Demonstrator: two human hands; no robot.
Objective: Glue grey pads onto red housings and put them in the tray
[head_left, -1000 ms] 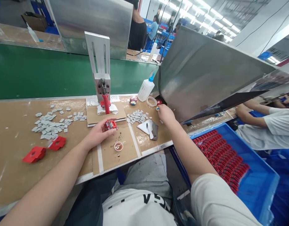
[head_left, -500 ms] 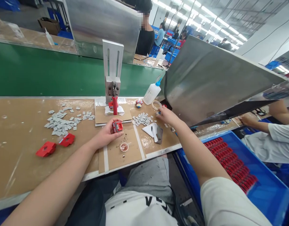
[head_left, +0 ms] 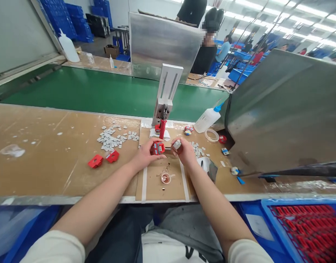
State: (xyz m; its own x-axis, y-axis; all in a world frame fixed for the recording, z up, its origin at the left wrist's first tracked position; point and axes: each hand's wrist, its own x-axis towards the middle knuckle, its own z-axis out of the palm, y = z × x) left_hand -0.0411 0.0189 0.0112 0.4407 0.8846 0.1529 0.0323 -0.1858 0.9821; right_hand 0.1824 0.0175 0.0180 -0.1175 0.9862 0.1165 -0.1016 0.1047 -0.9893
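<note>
My left hand (head_left: 146, 155) is closed around a red and grey plastic block (head_left: 158, 148), held above the cardboard mat. Just to its right, my right hand (head_left: 185, 150) pinches a small light-grey piece (head_left: 177, 144) between thumb and fingers. The two held things are close but apart. Below them a small clear cup (head_left: 166, 178) of reddish liquid stands on the mat. Behind my hands rises a metal press (head_left: 165, 98) with a red handle (head_left: 162, 129). Loose grey pieces (head_left: 199, 149) lie beside my right hand, partly hidden by it.
More grey pieces (head_left: 113, 138) and two red parts (head_left: 96, 161) lie to the left. A squeeze bottle (head_left: 207, 119), a tape roll (head_left: 212, 135) and a folded cloth (head_left: 212, 171) are on the right. A metal panel (head_left: 282, 117) and a blue crate (head_left: 266, 210) of red parts border the right side.
My right hand has come from near the tape roll to beside the left hand, now with a grey piece in its fingers. The camera view has turned left; the block stays in my left hand.
</note>
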